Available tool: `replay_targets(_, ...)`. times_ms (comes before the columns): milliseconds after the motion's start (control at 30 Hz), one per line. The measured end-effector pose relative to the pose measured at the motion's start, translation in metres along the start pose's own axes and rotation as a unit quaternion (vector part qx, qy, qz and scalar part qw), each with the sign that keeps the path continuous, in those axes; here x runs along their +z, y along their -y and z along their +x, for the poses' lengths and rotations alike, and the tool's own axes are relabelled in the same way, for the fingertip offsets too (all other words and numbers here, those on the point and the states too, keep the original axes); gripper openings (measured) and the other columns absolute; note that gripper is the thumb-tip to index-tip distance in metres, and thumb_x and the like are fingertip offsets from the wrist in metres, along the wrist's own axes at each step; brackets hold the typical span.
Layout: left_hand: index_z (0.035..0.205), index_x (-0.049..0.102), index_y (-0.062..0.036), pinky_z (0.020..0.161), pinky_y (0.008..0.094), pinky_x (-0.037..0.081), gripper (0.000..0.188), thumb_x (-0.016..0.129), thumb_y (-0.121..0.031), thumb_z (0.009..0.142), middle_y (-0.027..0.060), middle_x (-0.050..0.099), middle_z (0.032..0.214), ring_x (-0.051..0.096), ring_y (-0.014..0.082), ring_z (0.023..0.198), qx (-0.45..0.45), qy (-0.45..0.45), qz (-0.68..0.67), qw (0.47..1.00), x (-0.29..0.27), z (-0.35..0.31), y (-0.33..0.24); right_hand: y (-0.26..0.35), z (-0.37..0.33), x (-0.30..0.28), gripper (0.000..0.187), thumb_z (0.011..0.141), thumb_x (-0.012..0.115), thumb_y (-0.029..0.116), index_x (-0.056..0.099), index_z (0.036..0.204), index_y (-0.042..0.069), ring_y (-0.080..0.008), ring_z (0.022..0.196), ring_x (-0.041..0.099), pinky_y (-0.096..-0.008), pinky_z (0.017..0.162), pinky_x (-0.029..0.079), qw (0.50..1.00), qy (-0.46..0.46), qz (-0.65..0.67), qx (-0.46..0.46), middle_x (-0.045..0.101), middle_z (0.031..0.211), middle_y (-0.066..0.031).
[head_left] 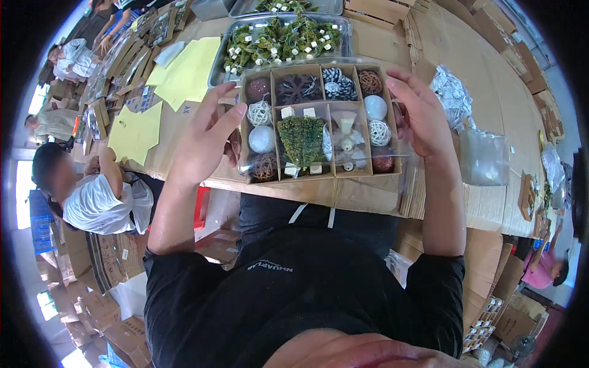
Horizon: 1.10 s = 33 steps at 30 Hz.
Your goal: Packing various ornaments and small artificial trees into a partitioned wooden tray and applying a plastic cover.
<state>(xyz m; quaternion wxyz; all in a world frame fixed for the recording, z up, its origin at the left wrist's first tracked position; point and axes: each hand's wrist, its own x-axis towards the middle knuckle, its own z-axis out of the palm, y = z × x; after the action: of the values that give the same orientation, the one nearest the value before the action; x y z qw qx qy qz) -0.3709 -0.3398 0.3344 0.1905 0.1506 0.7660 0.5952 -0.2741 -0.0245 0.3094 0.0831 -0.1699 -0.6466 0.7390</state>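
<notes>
A cardboard ornament box [331, 175] divided into compartments lies before me at the table's front edge, with shiny clear film over it. Inside are a small green tree [300, 141] with white blocks, a pale figure [348, 144], a dark snowflake [297, 89], pinecones [338, 84], and white, wicker and reddish glitter balls in the side columns. My left hand [205, 138] grips the box's left side, thumb along the edge and the other fingers curled low. On the right side, my right hand [423, 113] holds it with bent fingers; some fingertips are hidden.
Behind the box stands a metal tray [215, 67] of small green trees; another tray lies beyond. Yellow sheets [190, 70] are at the left, crumpled foil [451, 95] and clear plastic bags [485, 156] at the right. A person [107, 199] sits at the left; others are farther off.
</notes>
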Motion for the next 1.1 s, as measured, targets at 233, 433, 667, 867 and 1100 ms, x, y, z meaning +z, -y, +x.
replay_targets(233, 0.147, 0.034, -0.0005, 0.059, 0.0256, 0.048, 0.058, 0.059, -0.015, 0.097, 0.0071, 0.059, 0.094, 0.059, 0.0111, 0.071, -0.029, 0.033, -0.093, 0.995, 0.002, -0.026, 0.001, 0.018, -0.044, 0.0, 0.061, 0.093, 0.066, 0.029, 0.04, 0.141, 0.0, -0.0069, 0.074, 0.057, -0.0228, 0.057, 0.044, 1.0, -0.013, -0.015, 0.013, 0.062, 0.095, -0.0038)
replay_targets(433, 0.152, 0.026, -0.0009, 0.072, 0.0214, 0.041, 0.066, 0.059, -0.013, 0.096, 0.0057, 0.058, 0.105, 0.052, 0.0076, 0.084, -0.013, 0.051, -0.09, 0.995, 0.002, -0.046, 0.009, -0.004, -0.074, 0.004, 0.055, 0.098, 0.059, 0.015, 0.036, 0.146, 0.005, -0.0063, 0.088, 0.055, -0.021, 0.069, 0.043, 0.999, 0.001, 0.008, -0.037, 0.059, 0.104, -0.004)
replay_targets(667, 0.151, 0.024, 0.0033, 0.072, 0.0211, 0.04, 0.074, 0.065, -0.018, 0.093, 0.0061, 0.058, 0.11, 0.05, 0.0069, 0.084, -0.028, 0.045, -0.104, 0.993, -0.001, -0.053, 0.014, -0.004, -0.088, 0.022, 0.05, 0.098, 0.055, 0.017, 0.043, 0.143, 0.0, -0.0109, 0.101, 0.052, -0.0245, 0.088, 0.04, 0.994, 0.006, -0.064, -0.091, 0.053, 0.121, -0.007)
replay_targets(867, 0.156, 0.009, -0.0076, 0.103, 0.0385, 0.042, 0.112, 0.085, -0.022, 0.075, 0.0157, 0.034, 0.141, 0.047, 0.0257, 0.122, 0.081, 0.048, -0.108, 0.99, 0.017, -0.07, 0.009, -0.014, -0.086, 0.023, 0.055, 0.098, 0.054, 0.04, 0.052, 0.137, 0.0, -0.0235, 0.126, 0.049, -0.0347, 0.103, 0.037, 0.924, -0.11, -0.255, -0.261, 0.052, 0.136, -0.0194)
replay_targets(1100, 0.137, 0.048, -0.0062, 0.106, 0.0519, 0.04, 0.093, 0.092, -0.039, 0.062, 0.0223, 0.024, 0.152, 0.039, 0.0415, 0.133, 0.352, 0.0, 0.283, 0.892, 0.012, -0.057, 0.039, -0.044, -0.069, -0.001, 0.085, 0.06, 0.089, 0.051, 0.062, 0.123, 0.0, -0.0358, 0.126, 0.052, -0.0435, 0.101, 0.043, 0.871, 0.009, -0.257, -0.419, 0.05, 0.137, -0.0228)
